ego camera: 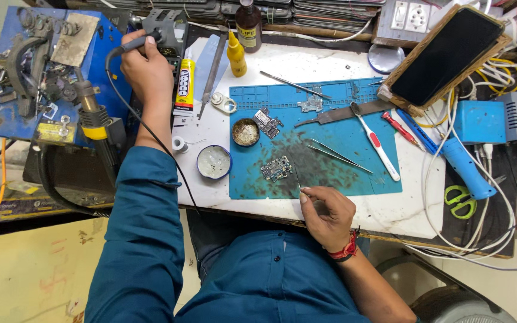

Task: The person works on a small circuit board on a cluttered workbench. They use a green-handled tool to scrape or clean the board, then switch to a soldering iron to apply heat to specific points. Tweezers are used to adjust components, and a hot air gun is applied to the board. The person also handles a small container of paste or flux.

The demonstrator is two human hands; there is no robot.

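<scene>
My left hand [146, 70] is stretched to the far left and grips a dark soldering iron handle [128, 46], its cable running down along my blue sleeve. It is beside the blue station [7, 90]. My right hand [325, 212] rests at the near edge of the blue work mat [354, 173] and pinches thin tweezers [296, 177] pointing up toward a small circuit board [276, 168]. A second board piece [268, 122] lies higher on the mat next to a round tin [246, 131].
On the mat lie spare tweezers [337, 155], a white and red brush [378, 145] and a metal blade [342, 113]. A round dish [213, 161], glue tube [184, 87], yellow bottle [236, 55], brown bottle [248, 25], phone on wooden stand [444, 57], blue tool [465, 167] and green scissors [461, 201] surround it.
</scene>
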